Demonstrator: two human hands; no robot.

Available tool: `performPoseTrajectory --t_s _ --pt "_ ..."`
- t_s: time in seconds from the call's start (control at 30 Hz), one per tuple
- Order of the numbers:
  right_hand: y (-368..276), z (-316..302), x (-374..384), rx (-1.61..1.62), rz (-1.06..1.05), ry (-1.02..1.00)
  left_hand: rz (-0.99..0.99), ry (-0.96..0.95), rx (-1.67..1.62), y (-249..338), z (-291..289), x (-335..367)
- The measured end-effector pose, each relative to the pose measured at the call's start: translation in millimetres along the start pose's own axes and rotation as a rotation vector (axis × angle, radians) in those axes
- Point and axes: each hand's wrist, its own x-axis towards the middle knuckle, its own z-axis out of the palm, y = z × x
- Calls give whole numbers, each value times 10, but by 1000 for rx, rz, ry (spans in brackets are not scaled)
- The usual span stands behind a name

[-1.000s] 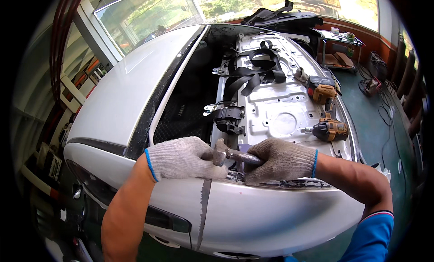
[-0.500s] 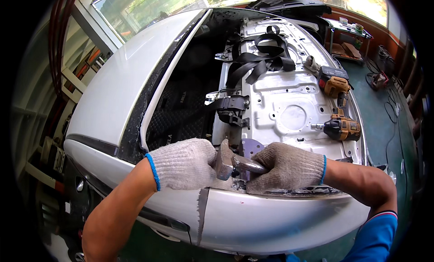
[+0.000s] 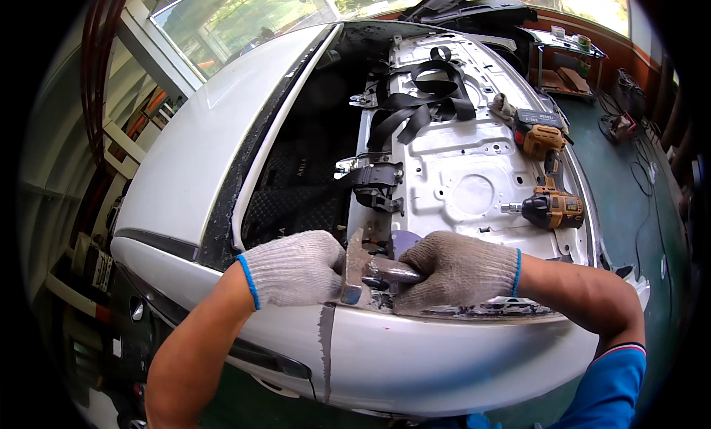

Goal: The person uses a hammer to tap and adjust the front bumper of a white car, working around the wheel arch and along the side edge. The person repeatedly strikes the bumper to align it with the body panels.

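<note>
My right hand (image 3: 455, 273), in a knitted work glove with a blue cuff, is closed round the handle of a hammer (image 3: 354, 270). The worn metal head stands against or just beside the fingers of my left hand (image 3: 296, 270). That hand is gloved too and closed; whatever its fingers grip is hidden behind the hammer head. Both hands are over the corner of a white car body (image 3: 444, 351), where the side panel meets the inner shelf. A purple sanding disc (image 3: 404, 242) lies partly covered behind my right hand.
On the bare metal shelf (image 3: 437, 144) rest a cordless impact wrench (image 3: 552, 207), black seat belts (image 3: 437, 88) and a crumpled glove (image 3: 502, 107). The dark window opening (image 3: 304, 155) lies to the left. A wheeled cart (image 3: 566, 58) stands at the far right, with cables (image 3: 641, 162) on the floor.
The hammer head has come slightly left and down, closer to my left fingers, and has turned more upright. The whole view has shifted a little. Both hands keep their grip.
</note>
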Motion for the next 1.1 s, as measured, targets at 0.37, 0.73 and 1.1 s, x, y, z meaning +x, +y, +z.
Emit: performPoseTrajectory --t_s 0.37,0.73,1.1 --pt "-133 1 -175 -312 89 152 43 -44 13 5 9 51" --pt "-94 52 -453 -21 323 175 382 -213 55 -54 35 382" --pt "-4 85 -407 100 381 219 306 -432 19 113 -39 522"
